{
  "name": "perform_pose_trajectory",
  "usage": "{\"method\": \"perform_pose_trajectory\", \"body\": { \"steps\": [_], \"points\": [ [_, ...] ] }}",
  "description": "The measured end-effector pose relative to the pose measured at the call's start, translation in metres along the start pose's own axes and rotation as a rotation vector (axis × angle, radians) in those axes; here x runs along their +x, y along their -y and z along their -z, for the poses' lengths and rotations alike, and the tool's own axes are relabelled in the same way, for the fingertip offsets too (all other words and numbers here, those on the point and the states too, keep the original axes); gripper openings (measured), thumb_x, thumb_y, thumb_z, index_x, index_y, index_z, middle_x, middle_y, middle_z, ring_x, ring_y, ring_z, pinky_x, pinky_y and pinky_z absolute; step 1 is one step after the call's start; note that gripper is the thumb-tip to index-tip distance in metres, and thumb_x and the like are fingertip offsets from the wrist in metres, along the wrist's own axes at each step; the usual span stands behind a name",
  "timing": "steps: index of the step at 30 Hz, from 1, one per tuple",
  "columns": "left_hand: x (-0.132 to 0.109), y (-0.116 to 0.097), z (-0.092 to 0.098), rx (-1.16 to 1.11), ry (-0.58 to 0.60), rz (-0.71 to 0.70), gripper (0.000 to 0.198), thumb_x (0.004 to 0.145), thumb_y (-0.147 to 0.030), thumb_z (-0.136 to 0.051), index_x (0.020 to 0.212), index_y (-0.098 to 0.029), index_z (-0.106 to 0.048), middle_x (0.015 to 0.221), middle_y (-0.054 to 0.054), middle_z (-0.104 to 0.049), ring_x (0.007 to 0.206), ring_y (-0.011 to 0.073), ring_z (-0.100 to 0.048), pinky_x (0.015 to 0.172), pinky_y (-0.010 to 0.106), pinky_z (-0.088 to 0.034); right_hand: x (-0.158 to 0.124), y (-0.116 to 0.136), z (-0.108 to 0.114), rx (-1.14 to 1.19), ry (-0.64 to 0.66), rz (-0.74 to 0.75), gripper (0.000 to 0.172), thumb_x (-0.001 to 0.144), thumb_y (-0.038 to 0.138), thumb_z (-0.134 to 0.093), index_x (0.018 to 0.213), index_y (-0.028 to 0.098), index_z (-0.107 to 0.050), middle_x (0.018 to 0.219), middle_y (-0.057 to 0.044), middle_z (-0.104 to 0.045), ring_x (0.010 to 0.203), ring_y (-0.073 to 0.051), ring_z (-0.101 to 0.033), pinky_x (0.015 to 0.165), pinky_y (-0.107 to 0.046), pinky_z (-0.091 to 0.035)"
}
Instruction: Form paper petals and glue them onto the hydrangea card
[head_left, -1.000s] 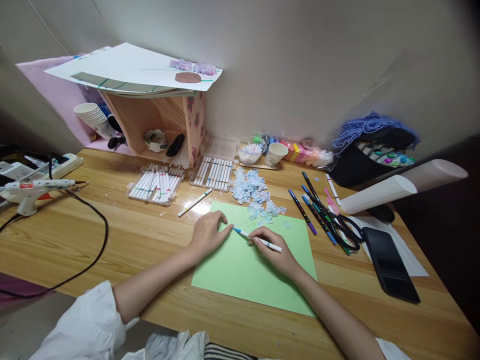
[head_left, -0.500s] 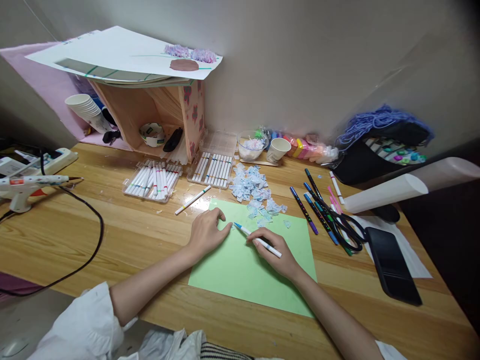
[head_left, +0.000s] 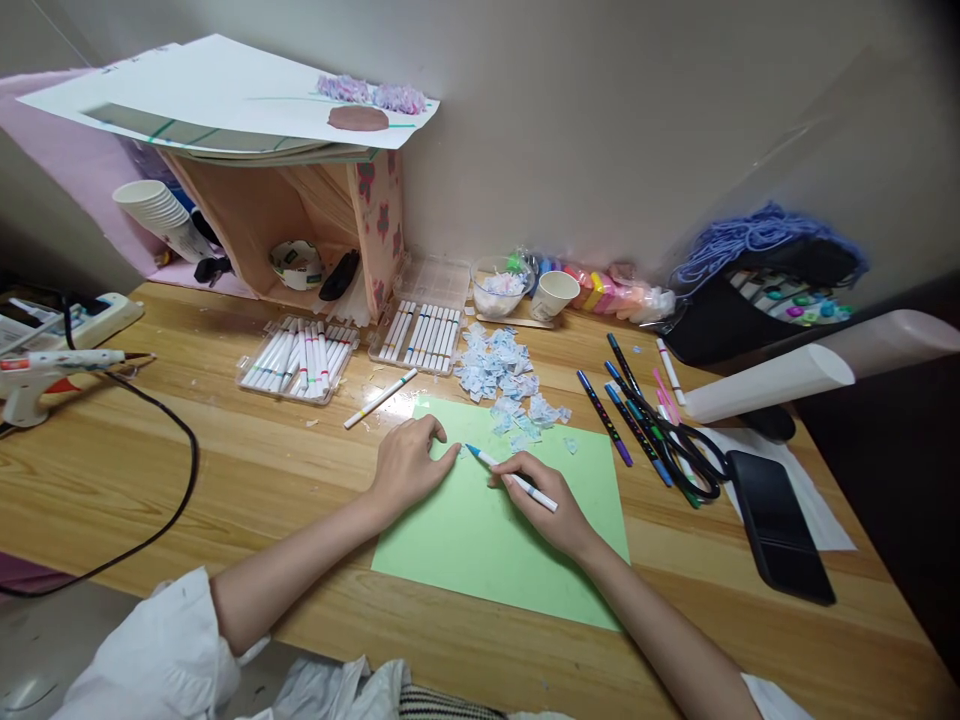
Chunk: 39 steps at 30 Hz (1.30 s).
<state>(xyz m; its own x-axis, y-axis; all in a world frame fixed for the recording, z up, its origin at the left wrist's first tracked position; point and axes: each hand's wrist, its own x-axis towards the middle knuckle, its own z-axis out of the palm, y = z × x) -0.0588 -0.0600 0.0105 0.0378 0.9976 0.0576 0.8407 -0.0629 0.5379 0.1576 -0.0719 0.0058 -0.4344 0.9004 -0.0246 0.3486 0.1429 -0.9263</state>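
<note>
Step in hand: drawing on the green sheet (head_left: 495, 540), by the look of it; the blue tip of the marker (head_left: 511, 477) sits on the paper near its upper left part, so the stroke looks barely begun. I see no line on the sheet yet.
Right hand (head_left: 541, 500): fingers closed round the marker in a writing grip, the barrel lying slantwise with its tip pointing up and left, wrist resting on the sheet.
Left hand (head_left: 407, 465): holds nothing; it lies loosely curled, palm down, across the left edge of the sheet, fingertips just beside the marker's tip, pinning the paper to the table (head_left: 247, 470).
Where the sheet is: flat on the table straight in front of the person, its far edge touching the heap of torn blue-and-white paper scraps (head_left: 501, 377).
Next move calls for: I judge a steady pull of the tip across the paper while the left hand keeps the sheet from sliding; the scraps on the far corner lie close to the tip and could get in the way.
Nearby: a loose white marker (head_left: 380, 398) just beyond the sheet's corner, two clear trays of markers (head_left: 300, 358) behind it, dark pens (head_left: 616, 408) and scissors (head_left: 694, 462) to the right, a glue gun (head_left: 45, 372) far left.
</note>
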Motion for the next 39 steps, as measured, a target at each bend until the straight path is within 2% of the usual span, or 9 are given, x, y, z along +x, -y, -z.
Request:
{"method": "perform_pose_trajectory", "body": {
  "steps": [20, 39],
  "points": [
    [-0.0007, 0.0007, -0.0003, 0.012, -0.009, -0.018, 0.018, 0.079, -0.038, -0.059, 0.079, -0.021, -0.053, 0.068, -0.001, -0.055, 0.067, 0.0160, -0.054, 0.058, 0.027, -0.033, 0.0002, 0.0012, 0.0003, -0.017, 0.036, 0.040, 0.015, 0.089, 0.026, -0.047, 0.094, 0.021, -0.060, 0.083, -0.004, -0.065, 0.081, -0.019, -0.060, 0.074, -0.030, -0.043],
    [-0.0017, -0.0002, -0.0019, -0.002, -0.037, -0.029, 0.018, 0.078, -0.036, -0.061, 0.078, -0.020, -0.053, 0.066, -0.002, -0.053, 0.065, 0.0149, -0.052, 0.057, 0.025, -0.031, -0.0009, -0.0036, 0.0011, 0.013, 0.019, 0.047, 0.011, 0.088, 0.022, -0.048, 0.088, 0.018, -0.059, 0.077, -0.003, -0.063, 0.071, -0.015, -0.057, 0.066, -0.027, -0.042]
  ]
}}
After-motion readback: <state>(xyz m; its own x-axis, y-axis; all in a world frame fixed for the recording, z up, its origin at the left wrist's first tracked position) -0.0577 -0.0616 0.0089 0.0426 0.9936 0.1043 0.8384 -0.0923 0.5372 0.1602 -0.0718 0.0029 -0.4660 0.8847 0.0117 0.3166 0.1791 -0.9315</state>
